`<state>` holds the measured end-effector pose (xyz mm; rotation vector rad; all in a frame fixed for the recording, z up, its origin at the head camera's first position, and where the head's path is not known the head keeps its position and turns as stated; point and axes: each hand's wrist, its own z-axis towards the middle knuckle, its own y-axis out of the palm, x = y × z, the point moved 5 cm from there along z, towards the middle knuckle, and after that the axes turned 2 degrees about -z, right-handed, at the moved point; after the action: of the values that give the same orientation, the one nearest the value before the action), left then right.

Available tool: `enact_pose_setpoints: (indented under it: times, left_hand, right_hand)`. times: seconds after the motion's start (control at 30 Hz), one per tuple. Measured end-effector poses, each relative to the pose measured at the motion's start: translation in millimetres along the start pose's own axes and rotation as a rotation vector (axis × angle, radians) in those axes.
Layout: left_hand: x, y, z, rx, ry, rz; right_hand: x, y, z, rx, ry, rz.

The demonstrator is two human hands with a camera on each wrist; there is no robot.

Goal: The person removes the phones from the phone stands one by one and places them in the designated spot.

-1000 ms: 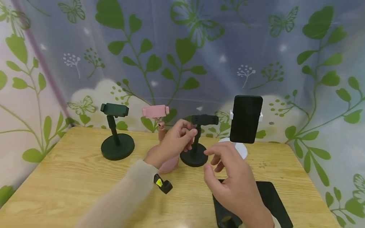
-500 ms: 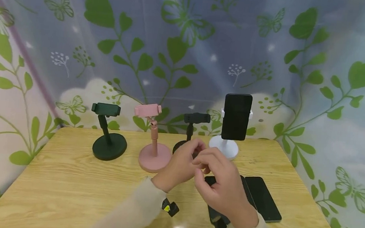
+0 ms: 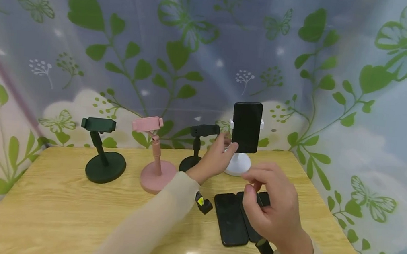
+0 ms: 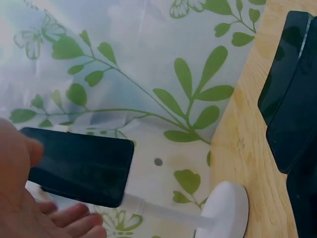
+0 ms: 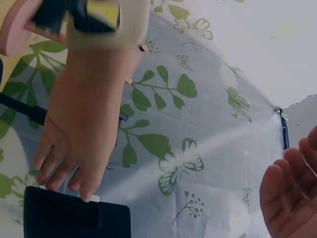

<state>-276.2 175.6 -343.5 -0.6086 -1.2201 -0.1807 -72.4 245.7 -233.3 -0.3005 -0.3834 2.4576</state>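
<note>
A black smartphone [image 3: 246, 126] stands upright in the clamp of a white phone stand [image 3: 239, 165] at the back right of the table. My left hand [image 3: 217, 156] reaches to this phone's left side. Its fingers look loosely extended in the left wrist view, the thumb overlapping the phone's end and nothing gripped. My right hand [image 3: 276, 206] hovers, loosely bent and holding nothing, above several black smartphones [image 3: 231, 222] lying side by side. It partly hides them. Left of the white stand, a black phone stand [image 3: 197, 142] has an unfilled clamp, its base partly behind my left hand.
Further left stand a pink phone stand [image 3: 156, 171] and a dark green phone stand [image 3: 103, 164], both with unfilled clamps. A leaf-patterned curtain [image 3: 142, 37] hangs right behind the wooden table [image 3: 72, 212]. A small black camera [image 3: 204, 203] sits at my left wrist.
The head view has turned right. My left hand has moved from in front of the black stand to the mounted phone. My hands, which overlapped half a second ago, are now apart.
</note>
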Motion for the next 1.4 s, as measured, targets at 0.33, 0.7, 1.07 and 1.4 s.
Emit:
enact_pose_setpoints:
  times: [0.33, 0.7, 1.07, 1.4]
  left_hand:
    - [-6.6, -3.4, 28.6, 0.131, -0.085, -0.165]
    - [-7.6, 8.6, 29.3, 0.103, 0.057, -0.323]
    - [6.1, 12.5, 24.5, 0.117, 0.203, -0.168]
    - [2.1, 13.7, 19.7, 0.155, 0.131, -0.333]
  right_hand:
    - [-1, 5, -16.9, -0.104, 0.046, 0.01]
    - [1, 7, -27.8, -0.137, 0.092, 0.01]
    - [-6, 1, -25.0, -0.128, 0.065, -0.052]
    - [-17, -10, -20.1, -0.067, 0.013, -0.022]
